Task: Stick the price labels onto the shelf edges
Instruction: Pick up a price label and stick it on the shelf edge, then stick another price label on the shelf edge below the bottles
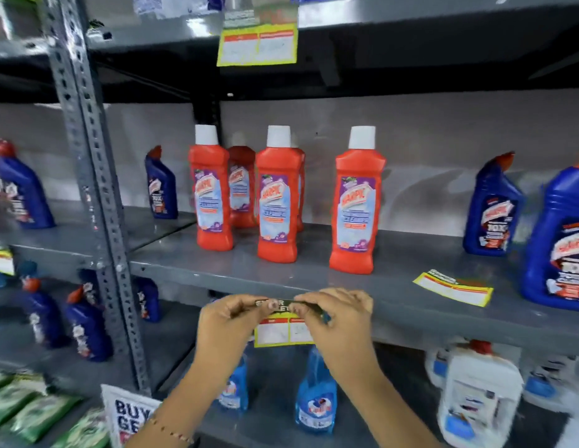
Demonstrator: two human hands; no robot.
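Your left hand [230, 321] and right hand [338, 318] meet at the near edge of the middle shelf [411, 313], both pinching the dark top strip of a yellow-bordered price label [281, 333] that hangs against that edge. Beyond them stand orange bottles [277, 202] on the shelf. To the right a second label [453, 287] lies flat on the shelf, beside a large blue bottle [559, 240].
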